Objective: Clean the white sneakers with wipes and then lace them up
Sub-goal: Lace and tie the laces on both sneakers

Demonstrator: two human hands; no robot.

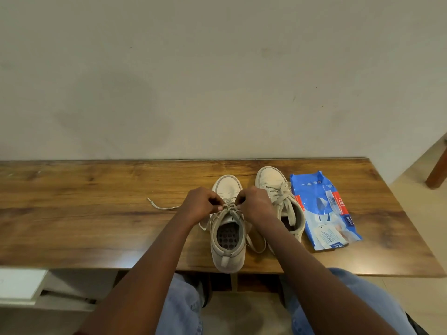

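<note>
Glossy wood-grain table (96,213), matt white sneakers (227,187), shiny crinkled plastic wipes pack (314,189).

The light is soft and rather dim, with a warm, slightly greenish cast over the wall (217,68), which shows faint darker blotches left of centre. A pale glare patch sits on the table (72,213) near its front edge, lower left of centre (the one strong reflection on the wood). Shadows on the wood are faint and diffuse, and it is dark under the tabletop. The wipes pack (321,213) has a mild sheen. Wide-angle bending bows the table's far edge, and the forearms (150,274) at the bottom look slightly soft.
</note>
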